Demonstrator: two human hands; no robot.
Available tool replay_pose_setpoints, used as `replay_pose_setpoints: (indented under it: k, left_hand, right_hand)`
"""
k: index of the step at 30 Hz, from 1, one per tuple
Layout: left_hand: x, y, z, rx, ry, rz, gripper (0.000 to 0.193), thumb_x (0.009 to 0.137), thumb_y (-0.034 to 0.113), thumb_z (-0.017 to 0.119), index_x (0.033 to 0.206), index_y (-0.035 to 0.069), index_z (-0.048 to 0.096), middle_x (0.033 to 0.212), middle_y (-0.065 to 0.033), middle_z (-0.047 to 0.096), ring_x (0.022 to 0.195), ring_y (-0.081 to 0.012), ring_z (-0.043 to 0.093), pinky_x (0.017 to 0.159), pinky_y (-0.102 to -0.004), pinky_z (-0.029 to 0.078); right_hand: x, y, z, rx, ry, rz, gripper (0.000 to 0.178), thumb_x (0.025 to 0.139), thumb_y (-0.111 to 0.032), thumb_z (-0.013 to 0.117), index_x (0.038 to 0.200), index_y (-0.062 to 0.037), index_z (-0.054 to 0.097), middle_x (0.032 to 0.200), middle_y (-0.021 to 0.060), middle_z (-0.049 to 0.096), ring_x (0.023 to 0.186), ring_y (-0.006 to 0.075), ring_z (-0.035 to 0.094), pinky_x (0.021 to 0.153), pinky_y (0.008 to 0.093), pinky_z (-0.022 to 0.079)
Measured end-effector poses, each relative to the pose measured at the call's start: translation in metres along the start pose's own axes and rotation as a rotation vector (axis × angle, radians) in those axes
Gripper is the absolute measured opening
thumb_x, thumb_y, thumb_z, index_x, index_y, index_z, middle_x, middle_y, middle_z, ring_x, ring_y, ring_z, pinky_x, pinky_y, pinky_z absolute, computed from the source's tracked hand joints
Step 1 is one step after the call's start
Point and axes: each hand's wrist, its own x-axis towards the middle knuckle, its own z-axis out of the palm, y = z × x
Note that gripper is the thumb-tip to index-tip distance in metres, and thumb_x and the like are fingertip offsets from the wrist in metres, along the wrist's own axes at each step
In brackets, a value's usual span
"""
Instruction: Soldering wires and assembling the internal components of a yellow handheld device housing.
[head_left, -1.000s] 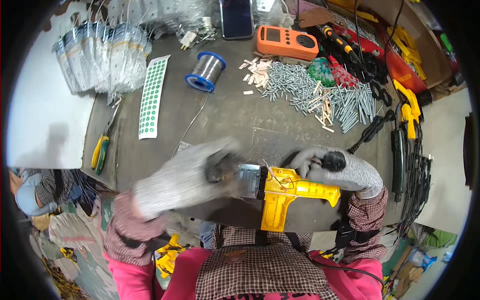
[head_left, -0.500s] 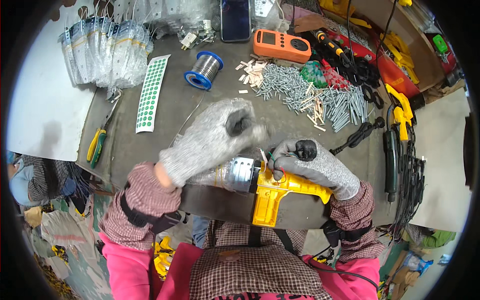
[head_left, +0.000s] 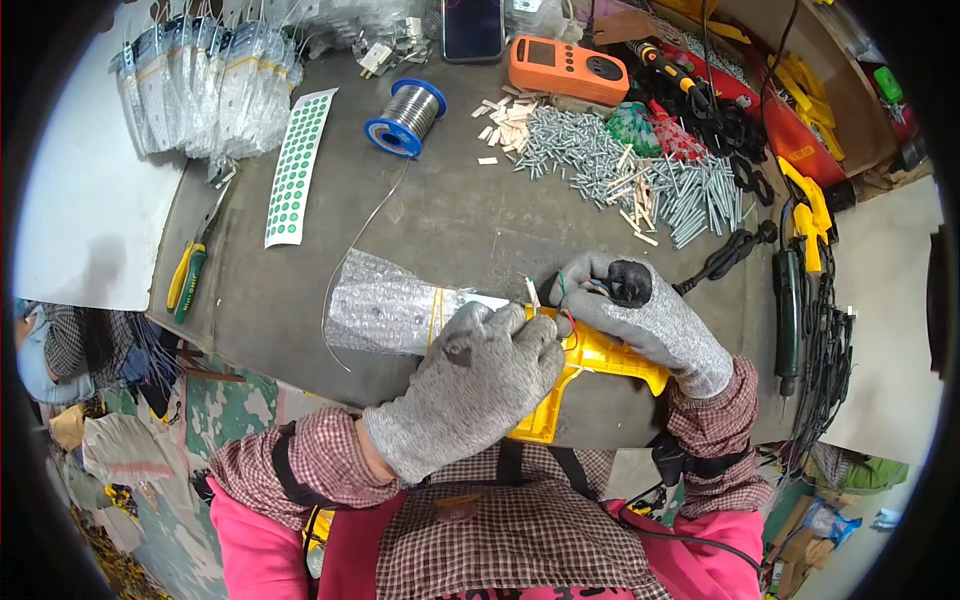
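Note:
A yellow plastic tool housing [head_left: 600, 355] with a pistol-like shape lies at the table's near edge. Joined to its left end is a part wrapped in bubble wrap [head_left: 385, 305], bound with yellow bands. My left hand [head_left: 470, 390], in a grey glove, rests over the joint, its fingers curled together on the housing; the fingertips are partly hidden. A white-tipped wire [head_left: 532, 292] sticks up beside them. My right hand [head_left: 645, 310], gloved with a black patch on its back, pinches thin green and red wires [head_left: 568, 318] above the housing.
A solder spool [head_left: 410, 115] trails wire across the table. Green-dotted stickers [head_left: 300, 170] and pliers [head_left: 190, 270] lie left. Screws [head_left: 580, 155], an orange meter [head_left: 565, 70] and a phone [head_left: 473, 28] sit at the back. A black power cord [head_left: 735, 255] and a dark electric screwdriver [head_left: 788, 325] are right.
My left hand has come down and nearer from above the bubble-wrapped part onto the yellow housing, uncovering the bubble wrap. My right hand stays at the wires, shifted slightly right.

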Motion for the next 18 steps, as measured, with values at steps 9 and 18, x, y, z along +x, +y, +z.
replay_pose_setpoints:
  k: [9,18]
  left_hand:
    - [0.002,-0.033,0.003,-1.475,0.117,-0.586,0.018,0.094,0.009,0.069,0.111,0.004,0.065,0.095,0.0037,0.064,0.082,-0.0008,0.055,0.071,-0.0178,0.048]
    - [0.007,-0.033,0.0,-1.571,-0.007,-0.713,0.021,0.095,0.013,0.069,0.115,0.004,0.067,0.095,0.0012,0.067,0.083,-0.0029,0.058,0.071,-0.0206,0.05]
  right_hand:
    - [-0.004,0.008,0.001,-0.112,-0.021,-0.038,0.021,0.095,-0.025,0.066,0.098,-0.0037,0.065,0.087,-0.0005,0.065,0.083,0.0066,0.058,0.078,0.0247,0.048]
    - [0.0,0.009,0.002,-0.241,0.005,-0.041,0.025,0.094,-0.027,0.065,0.093,-0.0025,0.069,0.079,0.0012,0.064,0.077,0.0075,0.058,0.072,0.0258,0.049]
